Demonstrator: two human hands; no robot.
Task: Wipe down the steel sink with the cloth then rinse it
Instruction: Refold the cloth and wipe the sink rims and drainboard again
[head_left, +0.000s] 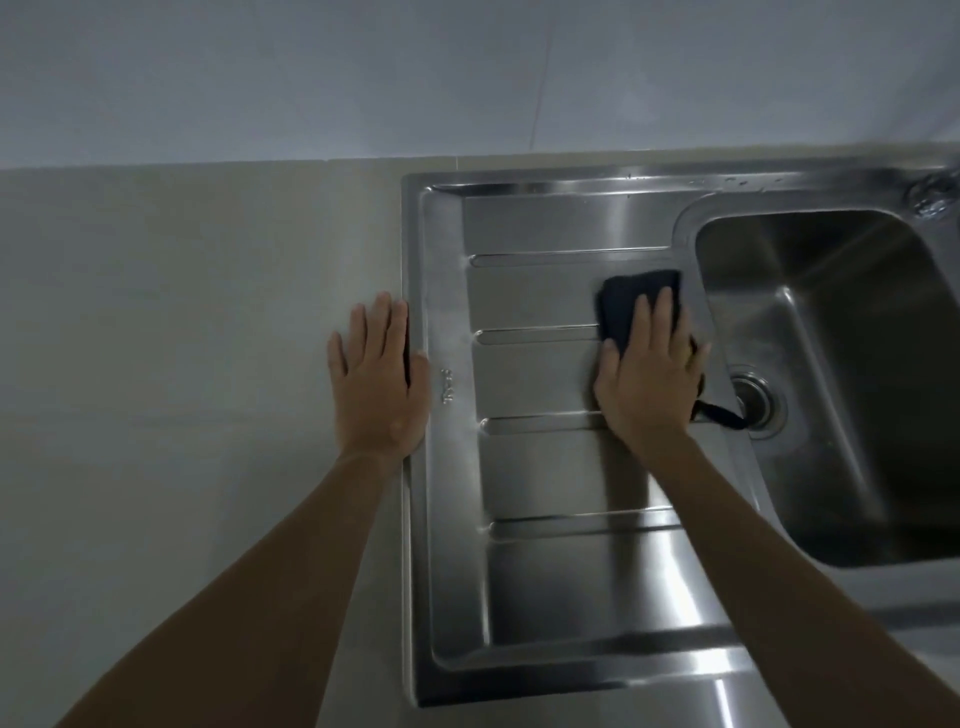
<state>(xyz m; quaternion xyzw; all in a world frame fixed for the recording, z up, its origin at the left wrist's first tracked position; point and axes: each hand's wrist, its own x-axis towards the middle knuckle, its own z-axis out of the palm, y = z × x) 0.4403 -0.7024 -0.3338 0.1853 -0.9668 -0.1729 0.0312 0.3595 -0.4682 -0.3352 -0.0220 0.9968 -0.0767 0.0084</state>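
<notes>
Wiping step in hand: my right hand (649, 374) presses flat on the cloth (636, 299) on the sink (545, 467) drainboard, left hand (376, 374) spread at 9 o'clock; the basin at 3 o'clock is likely next.

From my remote seat I see a dim room with cool, flat light and no hard shadows. Across the far part of the view runs a pale grey wall (311, 73), smooth, with one thin vertical seam (543, 78) right of centre. Below it a light beige countertop (182, 312) spreads over the left and near side, matte and plain, meeting the wall along a straight horizontal line. At the near right edge I make out a lighter strip of counter front (914, 623), blurred by the wide lens.
</notes>
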